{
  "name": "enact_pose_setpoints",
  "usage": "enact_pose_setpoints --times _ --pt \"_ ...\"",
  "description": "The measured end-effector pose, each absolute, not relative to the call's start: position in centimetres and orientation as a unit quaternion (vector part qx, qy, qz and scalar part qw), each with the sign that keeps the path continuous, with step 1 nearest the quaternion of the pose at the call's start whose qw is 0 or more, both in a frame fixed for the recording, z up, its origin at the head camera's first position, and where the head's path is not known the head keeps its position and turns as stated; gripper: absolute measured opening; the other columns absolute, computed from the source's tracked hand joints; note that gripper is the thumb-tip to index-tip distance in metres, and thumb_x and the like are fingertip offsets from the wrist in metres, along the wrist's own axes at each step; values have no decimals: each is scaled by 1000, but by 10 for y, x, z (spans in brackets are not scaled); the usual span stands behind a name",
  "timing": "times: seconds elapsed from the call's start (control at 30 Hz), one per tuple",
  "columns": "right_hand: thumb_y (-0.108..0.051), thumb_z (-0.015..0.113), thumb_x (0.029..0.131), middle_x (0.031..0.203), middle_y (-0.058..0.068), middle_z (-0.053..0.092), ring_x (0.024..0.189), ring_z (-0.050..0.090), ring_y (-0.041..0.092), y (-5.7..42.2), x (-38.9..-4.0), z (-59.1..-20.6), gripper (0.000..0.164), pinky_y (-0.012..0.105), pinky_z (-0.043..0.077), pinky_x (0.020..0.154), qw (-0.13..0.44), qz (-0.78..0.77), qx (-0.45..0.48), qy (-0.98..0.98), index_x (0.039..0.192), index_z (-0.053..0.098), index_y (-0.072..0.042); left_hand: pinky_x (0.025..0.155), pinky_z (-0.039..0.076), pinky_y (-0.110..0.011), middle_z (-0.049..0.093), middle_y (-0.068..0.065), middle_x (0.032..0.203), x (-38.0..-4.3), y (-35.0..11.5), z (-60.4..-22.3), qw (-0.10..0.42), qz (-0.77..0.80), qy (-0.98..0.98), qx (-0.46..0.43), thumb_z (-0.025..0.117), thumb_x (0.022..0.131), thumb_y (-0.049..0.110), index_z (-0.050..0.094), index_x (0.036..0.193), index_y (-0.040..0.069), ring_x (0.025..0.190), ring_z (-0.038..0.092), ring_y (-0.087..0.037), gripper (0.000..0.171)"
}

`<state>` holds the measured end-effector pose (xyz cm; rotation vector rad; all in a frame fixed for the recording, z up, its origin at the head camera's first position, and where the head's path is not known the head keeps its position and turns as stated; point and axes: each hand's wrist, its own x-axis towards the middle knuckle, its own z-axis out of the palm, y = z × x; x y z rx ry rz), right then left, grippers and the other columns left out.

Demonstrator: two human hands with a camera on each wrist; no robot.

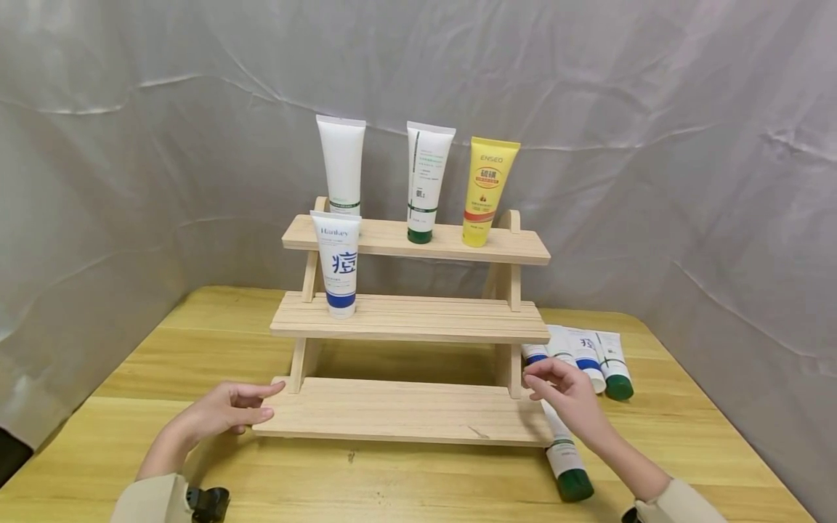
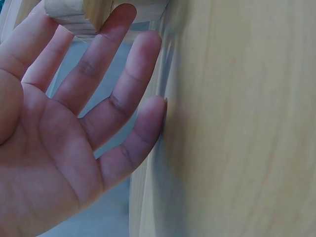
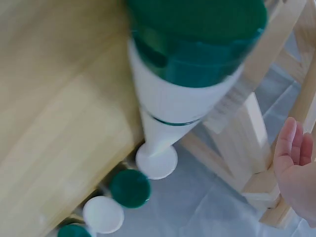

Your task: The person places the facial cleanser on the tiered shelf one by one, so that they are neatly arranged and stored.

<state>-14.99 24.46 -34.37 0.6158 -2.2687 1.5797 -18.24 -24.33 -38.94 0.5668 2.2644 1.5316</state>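
Observation:
A three-tier wooden display stand (image 1: 405,410) stands on the table. My left hand (image 1: 225,410) touches the left end of its bottom tier; in the left wrist view the fingers (image 2: 126,79) are spread loosely around the board's end (image 2: 81,17). My right hand (image 1: 569,396) is beside the tier's right end, fingers slightly bent and nothing held; contact is unclear. On the top tier stand a white tube (image 1: 341,160), a white tube with a green cap (image 1: 428,174) and a yellow tube (image 1: 489,189). A white-and-blue tube (image 1: 338,258) stands at the middle tier's left.
Under my right forearm lies a green-capped tube (image 1: 565,457), large in the right wrist view. Several more tubes lie in a row behind the stand's right side, including a green-capped one (image 1: 613,363). Grey cloth (image 1: 229,181) hangs around the wooden table (image 1: 366,487).

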Motion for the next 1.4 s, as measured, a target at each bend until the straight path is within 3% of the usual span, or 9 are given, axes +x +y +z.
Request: enact_pose_setpoints --times 0.23,0.47,0.67,0.83,1.03,1.17,1.23,1.3,1.4 --pt "5 55 85 80 9 61 72 59 12 260 -144 -350 6 28 50 57 135 527 182 -819 89 57 10 51 38 -23 37 4 65 -183 -244 -391 175 544 796 200 58 87 14 36 130 -6 58 37 -6 52" --pt "5 56 84 81 2 61 72 59 9 276 -139 -358 8 28 50 55 133 500 163 -840 90 58 11 52 39 -23 40 4 68 -183 -244 -391 174 543 797 200 58 87 14 36 130 -7 60 39 -5 52" --pt "-2 59 84 85 12 60 70 56 10 288 -136 -363 14 29 50 56 91 459 109 -877 94 59 8 52 39 -23 45 3 71 -183 -244 -389 173 542 797 205 58 87 14 36 129 -8 59 39 -5 52" --pt "-5 63 82 84 8 60 69 53 8 295 -136 -366 15 25 48 55 63 424 95 -898 93 60 5 52 39 -23 45 2 70 -183 -244 -389 175 540 798 203 58 87 14 36 130 -8 59 39 -6 53" --pt "-4 61 83 86 11 59 70 52 6 304 -135 -371 18 28 48 52 32 419 124 -899 96 59 8 53 41 -24 57 -8 95 -183 -243 -388 171 537 802 198 59 87 15 37 129 -8 61 41 -6 53" --pt "-5 62 83 91 15 58 71 52 7 307 -135 -371 22 28 47 50 6 422 135 -896 100 58 8 52 40 -24 51 -2 77 -182 -243 -388 171 534 803 200 59 87 15 37 129 -9 60 41 -6 53" --pt "-6 62 83 94 17 57 71 52 9 307 -135 -370 24 28 47 51 -6 421 135 -897 102 57 8 52 40 -24 54 -4 81 -182 -243 -388 170 537 802 198 60 86 15 37 129 -8 60 41 -6 53" --pt "-7 62 83 97 19 56 71 52 10 308 -135 -369 26 28 47 51 -18 418 135 -898 103 57 7 53 41 -24 58 -13 96 -182 -243 -388 169 539 802 195 60 86 15 38 128 -8 60 41 -6 53" --pt "-10 63 82 99 21 56 69 53 12 309 -134 -368 28 28 47 50 -34 409 138 -901 105 56 6 53 41 -24 52 -20 115 -182 -242 -388 170 541 802 191 61 86 16 38 128 -8 60 41 -6 53"
